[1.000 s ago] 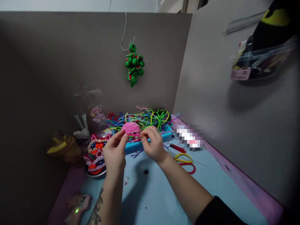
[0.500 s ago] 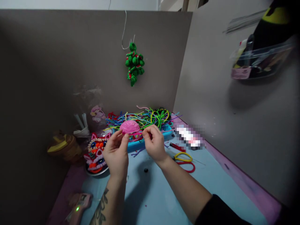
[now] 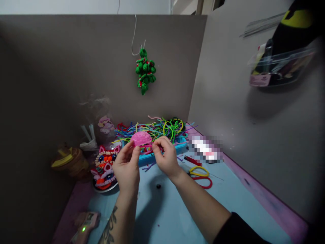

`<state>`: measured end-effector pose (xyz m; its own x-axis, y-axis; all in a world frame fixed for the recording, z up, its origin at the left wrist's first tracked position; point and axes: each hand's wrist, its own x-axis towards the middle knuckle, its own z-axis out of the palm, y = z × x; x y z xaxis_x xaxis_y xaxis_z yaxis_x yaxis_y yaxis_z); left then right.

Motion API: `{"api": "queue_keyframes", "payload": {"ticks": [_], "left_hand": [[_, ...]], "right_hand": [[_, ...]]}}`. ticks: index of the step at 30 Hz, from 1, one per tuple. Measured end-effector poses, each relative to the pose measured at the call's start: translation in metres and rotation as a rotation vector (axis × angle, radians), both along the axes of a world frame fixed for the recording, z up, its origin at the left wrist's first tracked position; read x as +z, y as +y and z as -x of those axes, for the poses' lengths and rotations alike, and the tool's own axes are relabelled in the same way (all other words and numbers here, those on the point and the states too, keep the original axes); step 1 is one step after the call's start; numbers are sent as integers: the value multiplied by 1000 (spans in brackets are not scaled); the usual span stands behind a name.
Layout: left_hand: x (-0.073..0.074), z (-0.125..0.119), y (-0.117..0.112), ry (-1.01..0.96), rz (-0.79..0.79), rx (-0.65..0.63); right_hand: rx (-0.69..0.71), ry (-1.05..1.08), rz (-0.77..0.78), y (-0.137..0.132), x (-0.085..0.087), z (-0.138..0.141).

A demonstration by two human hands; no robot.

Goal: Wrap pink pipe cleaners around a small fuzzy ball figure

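A pink coiled pipe-cleaner piece (image 3: 141, 138) is held up between both hands over the light blue table (image 3: 167, 210). My left hand (image 3: 126, 167) pinches its left underside with thumb and fingers. My right hand (image 3: 165, 156) pinches a pink strand at its right side, fingers curled shut. Right behind them lies a heap of many-coloured pipe cleaners (image 3: 154, 128) in a blue tray (image 3: 162, 154).
A colourful pipe-cleaner lion head (image 3: 104, 166) sits on a plate at the left. Yellow and red scissors (image 3: 200, 176) lie right of my hands. A pink glue gun (image 3: 85, 225) with a green light rests at the near left. A green ornament (image 3: 144, 71) hangs on the grey partition.
My hands have stayed in place, with small finger shifts; the right hand has come a little closer to the pink piece again.
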<state>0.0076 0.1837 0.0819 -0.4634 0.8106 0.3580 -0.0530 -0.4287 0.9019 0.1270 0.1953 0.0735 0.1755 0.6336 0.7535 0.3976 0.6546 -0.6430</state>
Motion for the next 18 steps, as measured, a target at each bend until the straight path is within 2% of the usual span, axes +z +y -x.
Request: {"api": "queue_keyframes", "payload": {"ticks": [4,6,10,14,18], "left_hand": [[-3,-6,-3,9,-39,10],[-3,-7,-3,0,-31,0],[-3,-4,1,-63,17,-44],[-4,-2,5,-102,43,-96],[-9,-3,9,-119,43,-155]], "right_hand": [[-144,-25,-13,1,-3,-2],[-144,3,18,2,-3,-2],[30,141,172,6,-1,-3],[221,402,345,11,-2,-1],[310,681,426,18,-6,1]]}}
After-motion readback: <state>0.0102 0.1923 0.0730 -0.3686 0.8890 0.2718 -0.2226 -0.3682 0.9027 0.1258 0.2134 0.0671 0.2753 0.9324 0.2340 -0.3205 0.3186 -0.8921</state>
